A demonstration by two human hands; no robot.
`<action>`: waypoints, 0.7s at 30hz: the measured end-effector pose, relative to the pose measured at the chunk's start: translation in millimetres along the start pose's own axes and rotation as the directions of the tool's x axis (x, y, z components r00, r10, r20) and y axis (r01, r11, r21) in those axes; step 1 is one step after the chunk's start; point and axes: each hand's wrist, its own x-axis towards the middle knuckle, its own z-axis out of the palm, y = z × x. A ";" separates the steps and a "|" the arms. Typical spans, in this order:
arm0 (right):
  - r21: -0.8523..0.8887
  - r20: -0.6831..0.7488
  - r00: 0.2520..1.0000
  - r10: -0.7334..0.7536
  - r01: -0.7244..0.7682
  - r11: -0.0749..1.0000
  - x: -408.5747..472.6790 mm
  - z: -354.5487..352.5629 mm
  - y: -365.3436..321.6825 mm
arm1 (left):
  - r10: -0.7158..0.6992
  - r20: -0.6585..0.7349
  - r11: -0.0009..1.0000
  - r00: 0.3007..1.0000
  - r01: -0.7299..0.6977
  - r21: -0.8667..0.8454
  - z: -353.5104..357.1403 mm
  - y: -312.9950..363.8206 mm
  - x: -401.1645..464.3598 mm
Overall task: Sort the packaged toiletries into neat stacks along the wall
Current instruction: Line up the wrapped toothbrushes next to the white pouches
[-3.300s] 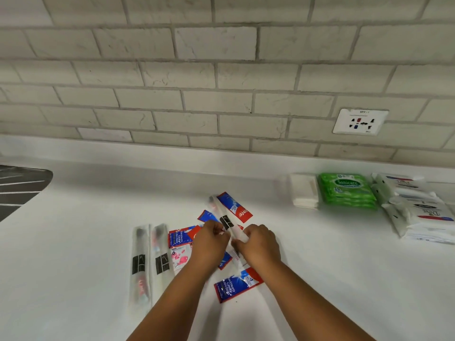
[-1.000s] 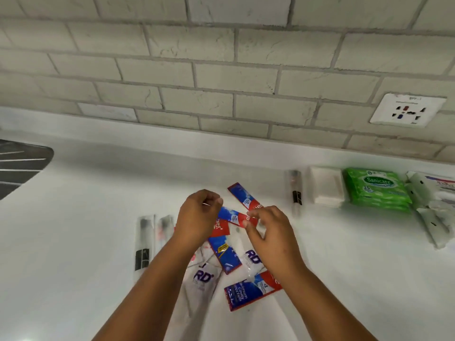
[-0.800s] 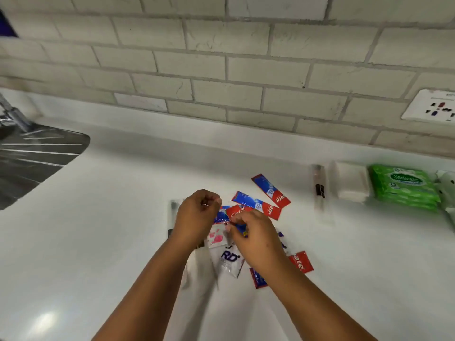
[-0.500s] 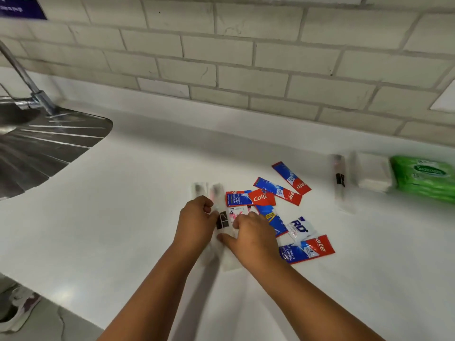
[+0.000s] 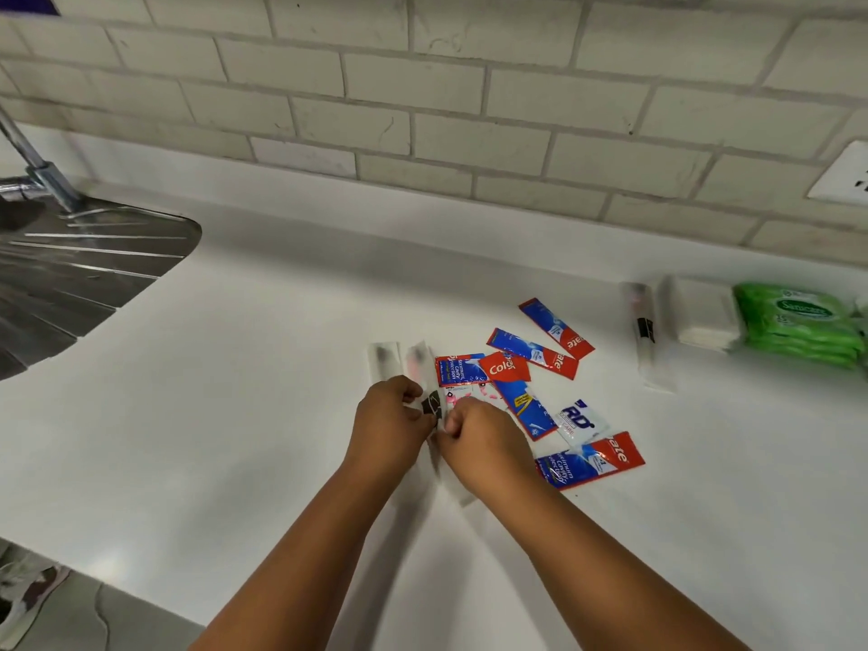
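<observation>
Two clear-wrapped toothbrushes [image 5: 419, 364] lie side by side on the white counter [image 5: 263, 350]. My left hand [image 5: 391, 421] and my right hand [image 5: 479, 439] both pinch the wrapped toothbrush with the black label between them. Just right of my hands are scattered several red and blue toothpaste sachets [image 5: 533, 359] and a white sachet [image 5: 580, 422]. Another wrapped toothbrush [image 5: 644, 332] lies near the wall beside a white stack [image 5: 702, 317] and green wipes packs [image 5: 801, 326].
A steel sink drainboard [image 5: 80, 279] with a tap [image 5: 33, 166] fills the left. The tiled wall [image 5: 422, 110] runs along the back, with a socket [image 5: 843, 173] at the right. The counter's front edge drops to the floor at lower left.
My hands left the sachets and came down on the wrapped toothbrushes at the left of the pile. The view swung left, bringing the sink in and pushing the wipes to the right edge.
</observation>
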 end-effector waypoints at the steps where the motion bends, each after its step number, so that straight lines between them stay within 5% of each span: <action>1: 0.084 -0.003 1.000 0.015 -0.015 0.996 0.4 -2.7 1.5 | -0.006 -0.011 1.000 1.000 0.006 -0.014 0.7 1.8 0.9; 6: 0.430 -0.028 0.993 0.114 -0.091 0.898 6.3 -19.8 18.0 | -0.094 -0.022 0.978 0.995 0.088 -0.188 13.0 23.2 4.8; 10: 0.508 -0.078 0.980 0.183 -0.118 0.853 10.4 -37.7 38.4 | -0.200 0.192 0.783 0.961 0.274 -0.558 35.7 43.3 15.8; 21: 0.720 -0.167 0.900 0.402 -0.168 0.674 33.0 -88.4 136.8 | -0.048 0.330 0.797 0.943 0.236 -0.557 130.0 137.2 69.8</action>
